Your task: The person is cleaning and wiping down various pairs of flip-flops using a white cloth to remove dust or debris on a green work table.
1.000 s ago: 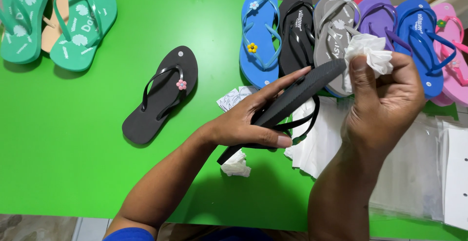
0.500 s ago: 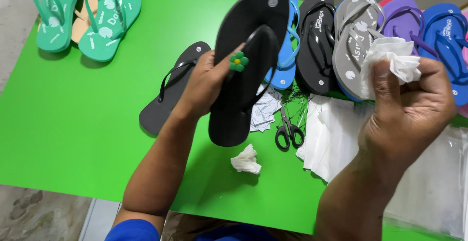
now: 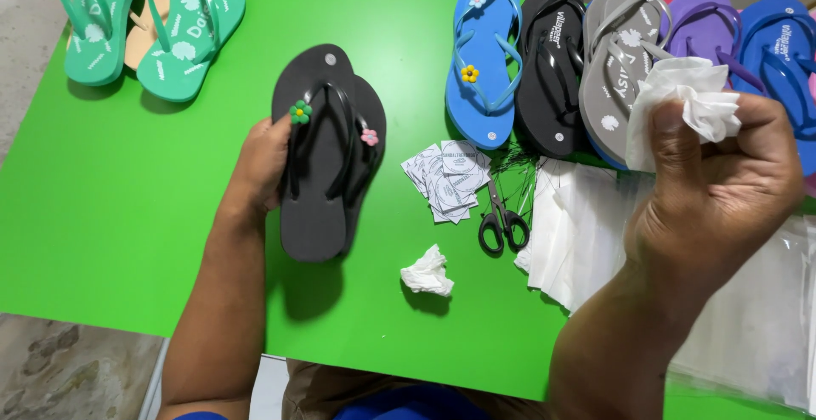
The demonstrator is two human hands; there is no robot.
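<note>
We have brought the black sandal down onto its mate on the green table, left hand gripping its edge; our right hand, raised, stays closed on a white tissue.

From my seat, the second black flip-flop lies mostly hidden under the black flip-flop that my left hand grips. My right hand covers much of the white tissue. The green flip-flops and the blue flip-flops at the far right are cut off by the frame edges. The print on the small paper tags is too small for me to read.
</note>
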